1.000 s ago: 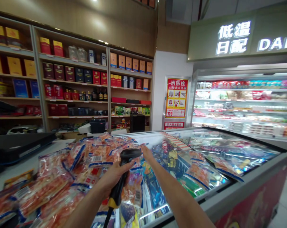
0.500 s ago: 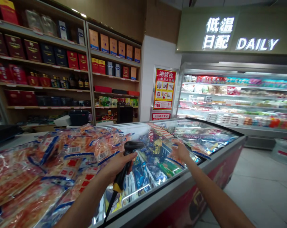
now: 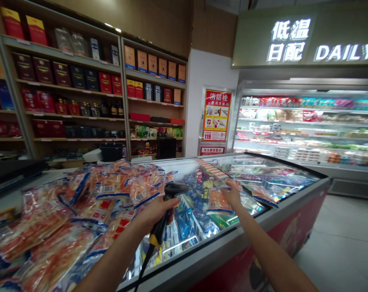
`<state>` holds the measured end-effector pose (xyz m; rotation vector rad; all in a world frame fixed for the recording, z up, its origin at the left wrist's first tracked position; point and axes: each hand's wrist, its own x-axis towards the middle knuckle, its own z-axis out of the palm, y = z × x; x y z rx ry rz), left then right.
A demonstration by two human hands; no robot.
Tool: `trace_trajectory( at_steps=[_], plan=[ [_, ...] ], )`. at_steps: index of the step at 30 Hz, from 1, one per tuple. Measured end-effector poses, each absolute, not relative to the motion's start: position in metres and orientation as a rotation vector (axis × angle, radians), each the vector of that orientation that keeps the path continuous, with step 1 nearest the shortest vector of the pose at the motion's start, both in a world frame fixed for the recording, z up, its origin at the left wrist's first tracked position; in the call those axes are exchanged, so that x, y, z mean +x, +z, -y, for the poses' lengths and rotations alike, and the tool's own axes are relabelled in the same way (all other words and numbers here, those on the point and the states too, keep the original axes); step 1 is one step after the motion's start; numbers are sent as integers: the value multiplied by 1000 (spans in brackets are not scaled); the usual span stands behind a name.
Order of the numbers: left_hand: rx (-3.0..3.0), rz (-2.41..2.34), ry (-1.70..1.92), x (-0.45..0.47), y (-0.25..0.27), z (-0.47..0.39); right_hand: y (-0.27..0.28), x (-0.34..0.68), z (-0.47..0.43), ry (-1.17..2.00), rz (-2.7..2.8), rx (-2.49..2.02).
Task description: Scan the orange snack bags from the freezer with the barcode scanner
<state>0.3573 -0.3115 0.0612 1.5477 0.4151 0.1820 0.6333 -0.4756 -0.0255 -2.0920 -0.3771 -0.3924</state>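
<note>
My left hand [image 3: 157,211] is wrapped around the handle of a black and yellow barcode scanner [image 3: 174,188], its head pointing right and its cable running down toward me. My right hand [image 3: 233,196] grips the upper right part of a clear plastic packet [image 3: 218,201] of pinkish-orange food, held above the chest freezer's glass top. A large heap of similar packets [image 3: 115,184] with blue edges lies to the left of the scanner. Another such packet [image 3: 264,194] rests on the freezer, right of my right hand.
The chest freezer [image 3: 281,225] has a grey rim, with bagged goods under its glass. Shelves of boxes and bottles [image 3: 77,77] stand behind. A lit refrigerated display [image 3: 308,129] is at the right back, and tiled floor [image 3: 338,231] lies right of the freezer.
The view has turned slightly left. The packet in my right hand has come up and now shows its flat face toward the scanner. My left hand keeps the same grip.
</note>
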Motion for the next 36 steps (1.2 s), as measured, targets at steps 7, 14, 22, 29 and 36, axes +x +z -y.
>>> trace_trajectory(
  at_steps=[7, 14, 22, 29, 36],
  plan=[
    [1538, -419, 209, 337, 69, 311, 21, 621, 408, -477, 455, -1665],
    [1541, -438, 228, 330, 69, 304, 47, 614, 373, -482, 559, -1547],
    [1504, -397, 220, 327, 70, 293, 45, 609, 361, -487, 590, -1536],
    [1520, -549, 428, 322, 69, 280, 38, 585, 342, -415, 635, -1601],
    [1555, -597, 482, 315, 71, 268, 11, 561, 302, -249, 860, -1661]
  ],
)
